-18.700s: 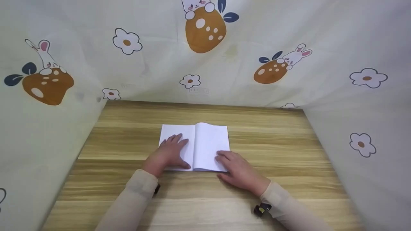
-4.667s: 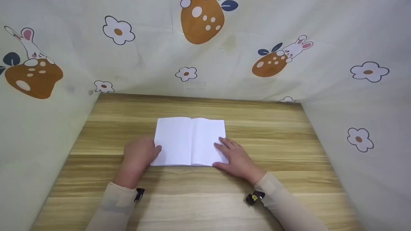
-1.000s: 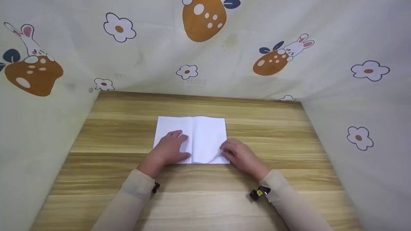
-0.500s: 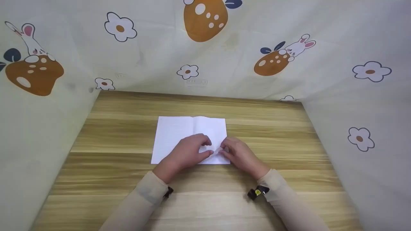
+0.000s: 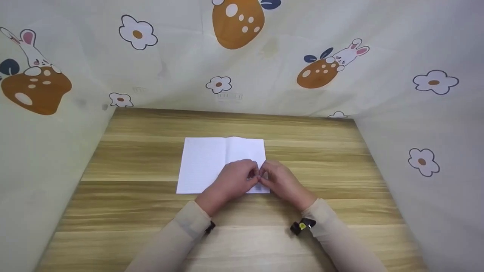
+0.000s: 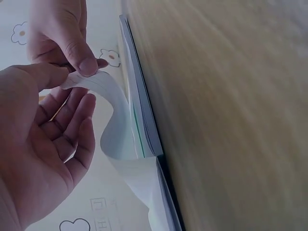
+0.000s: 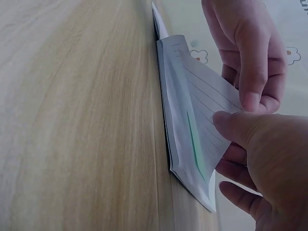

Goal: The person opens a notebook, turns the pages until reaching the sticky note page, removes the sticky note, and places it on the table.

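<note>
An open notebook (image 5: pixel 202 162) with lined white pages lies on the wooden table. One right-hand page (image 7: pixel 204 91) is lifted and bowed up from the pages below. My right hand (image 5: pixel 283 183) pinches the outer edge of that page between thumb and fingers. Right beside it, my left hand (image 5: pixel 236 179) pinches the same edge, and the fingertips of the two hands meet there. In the right wrist view a narrow green strip (image 7: pixel 195 144) shows beneath the raised page. The left forearm crosses in front of the notebook's lower middle in the head view.
The wooden table (image 5: pixel 136 211) extends around the notebook. Pale fabric walls (image 5: pixel 181 56) printed with rabbits, flowers and orange fruit enclose the back and both sides. Each wrist carries a small black camera mount (image 5: pixel 302 226).
My left hand has moved right from the left-hand page and now pinches the lifted page. My right hand, earlier resting on the right-hand page, picked up its corner and keeps hold of it.
</note>
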Available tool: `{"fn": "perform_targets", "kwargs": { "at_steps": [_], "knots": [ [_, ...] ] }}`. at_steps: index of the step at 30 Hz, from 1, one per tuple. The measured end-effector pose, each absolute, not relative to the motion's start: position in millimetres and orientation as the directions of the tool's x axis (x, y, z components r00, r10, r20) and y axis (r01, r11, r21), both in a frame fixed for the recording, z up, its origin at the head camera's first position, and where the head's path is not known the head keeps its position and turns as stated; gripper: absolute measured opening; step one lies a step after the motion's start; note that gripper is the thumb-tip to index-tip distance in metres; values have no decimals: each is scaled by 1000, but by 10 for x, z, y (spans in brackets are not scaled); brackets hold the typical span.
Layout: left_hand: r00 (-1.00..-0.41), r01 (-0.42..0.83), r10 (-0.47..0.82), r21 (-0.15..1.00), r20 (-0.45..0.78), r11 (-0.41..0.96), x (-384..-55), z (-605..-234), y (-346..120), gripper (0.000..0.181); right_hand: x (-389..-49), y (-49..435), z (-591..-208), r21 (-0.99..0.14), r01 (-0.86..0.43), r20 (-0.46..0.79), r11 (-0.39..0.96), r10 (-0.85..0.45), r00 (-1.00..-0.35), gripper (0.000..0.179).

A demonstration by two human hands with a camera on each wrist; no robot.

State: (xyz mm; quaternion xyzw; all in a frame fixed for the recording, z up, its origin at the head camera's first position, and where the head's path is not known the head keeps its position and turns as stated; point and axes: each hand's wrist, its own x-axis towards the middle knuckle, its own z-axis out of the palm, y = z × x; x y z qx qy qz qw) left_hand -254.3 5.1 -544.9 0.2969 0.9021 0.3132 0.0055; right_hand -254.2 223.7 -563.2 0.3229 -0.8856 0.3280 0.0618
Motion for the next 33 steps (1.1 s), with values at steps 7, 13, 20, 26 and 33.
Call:
{"fn": "perform_targets", "kwargs": {
  "at_steps": [7,13,20,26,33],
  "knots": [
    [-845,508,502,571,184,645,-2541,-5437,29,11,-2531,2262,-5625,-544,-603,306,584,-531,-790,21],
    [-862,483,469,586,190,650,-2546,-5369,-44,11,-2513,2329,-5623,-529,-578,318,622,-486,-814,54],
    [-894,431,411,600,180,674,-2565,-5301,-176,15,-2515,2389,-5665,-520,-520,289,678,-433,-854,72],
    [-910,393,381,628,162,672,-2564,-5242,-277,16,-2496,2395,-5715,-442,-495,216,748,-446,-868,74],
    [-924,357,358,642,136,679,-2564,-5183,-346,14,-2489,2343,-5806,-311,-543,178,780,-513,-840,86]
  ]
}}
